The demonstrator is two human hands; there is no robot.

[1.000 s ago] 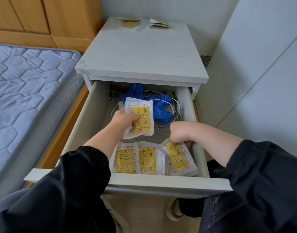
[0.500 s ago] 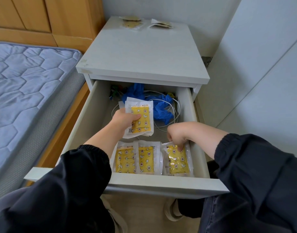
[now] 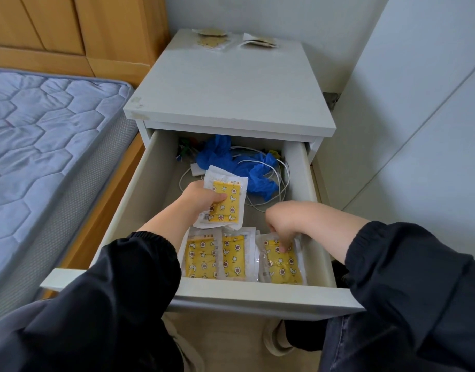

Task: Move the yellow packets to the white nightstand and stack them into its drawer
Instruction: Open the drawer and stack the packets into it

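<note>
View from beside the bed, looking down into the open drawer point(image 3: 150, 170) of the white wooden nightstand point(image 3: 231, 84), which is pulled well out toward the person.

Left grip point(image 3: 201, 201): clenched around a small stack of yellow star-printed packets in clear plastic wrap point(image 3: 228, 208), thumb across the top face. The stack is held above the middle of the drawer floor.

Right grip point(image 3: 282, 224): fingers curled down over the top edge of a single yellow packet point(image 3: 282, 267), with one fingertip on its face. This packet lies in the front right corner of the drawer, against the right wall.

Just left of it, two more yellow packets point(image 3: 201, 260) lie side by side and slightly overlapped along the drawer front.

At the back of the drawer sit crumpled blue gloves point(image 3: 258, 175) and a loose white cable point(image 3: 283, 189), partly tangled together.

On the nightstand top, near the wall, rest two flat tan sachets point(image 3: 211, 40).

A blue quilted mattress point(image 3: 43, 124) on a wooden frame stands just to the left of the nightstand. Black sleeves point(image 3: 110, 291) cover both forearms.
</note>
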